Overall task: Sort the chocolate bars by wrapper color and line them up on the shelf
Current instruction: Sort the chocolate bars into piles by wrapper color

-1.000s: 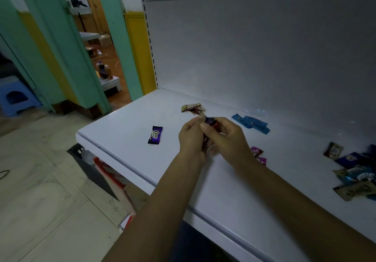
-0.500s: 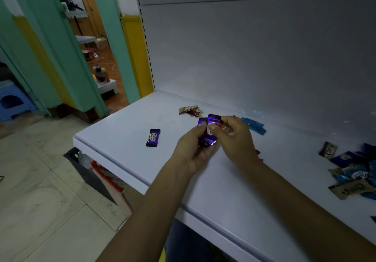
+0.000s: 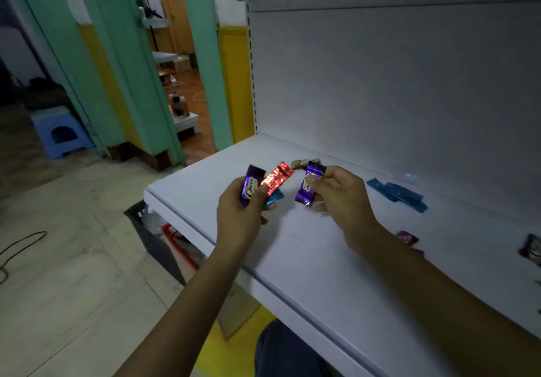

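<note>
My left hand (image 3: pixel 240 218) grips a fan of bars above the white shelf (image 3: pixel 336 259): a purple Choco bar (image 3: pixel 251 186), a shiny red bar (image 3: pixel 276 177) and a blue bar (image 3: pixel 274 196) poking out below. A little to the right, my right hand (image 3: pixel 342 198) pinches a second purple bar (image 3: pixel 308 185) upright. A brown bar (image 3: pixel 301 162) lies on the shelf behind the hands. Two blue bars (image 3: pixel 395 193) lie near the back panel, and magenta bars (image 3: pixel 407 237) peek out beside my right forearm.
A dark-wrapped bar (image 3: pixel 531 249) shows at the right edge of the shelf. The shelf's left front corner (image 3: pixel 149 195) drops to a tiled floor. A dark crate (image 3: pixel 152 239) sits below the shelf, and a blue stool (image 3: pixel 60 132) stands far left.
My hands have drawn apart. The right hand has pulled one purple bar out of the bunch, and the left keeps the others, now fanned. The view shifted right.
</note>
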